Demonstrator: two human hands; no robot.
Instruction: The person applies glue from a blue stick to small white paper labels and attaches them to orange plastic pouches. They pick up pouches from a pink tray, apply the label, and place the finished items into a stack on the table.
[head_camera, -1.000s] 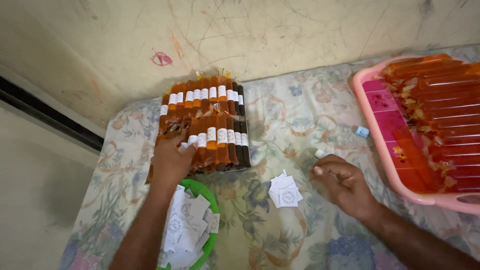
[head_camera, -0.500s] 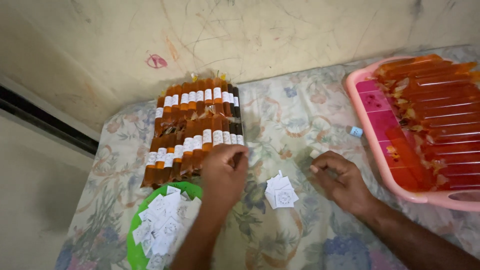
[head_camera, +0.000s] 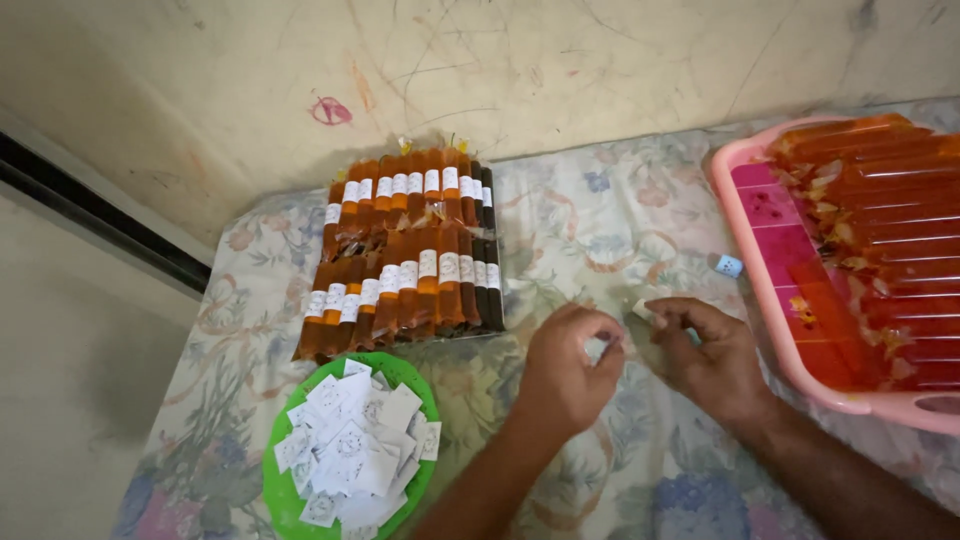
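My left hand (head_camera: 567, 370) pinches a small white paper label (head_camera: 597, 347) between its fingertips, just left of my right hand (head_camera: 706, 350). My right hand holds a small white object (head_camera: 643, 308) at its fingertips, close to the label. Both hands hover over the floral cloth (head_camera: 590, 220). Rows of orange liquid-filled tubes with white labels (head_camera: 410, 250) lie to the upper left. A green plate (head_camera: 283, 440) with several white paper labels sits at the lower left.
A pink tray (head_camera: 760, 250) with several unlabelled orange tubes (head_camera: 880, 200) stands at the right. A small white and blue roll (head_camera: 728, 265) lies beside the tray. A scuffed wall runs along the back, and a dark rail crosses the left.
My left hand moved from the labelled tubes rightward to meet my right hand. The small stack of labels on the cloth is now hidden under my left hand.
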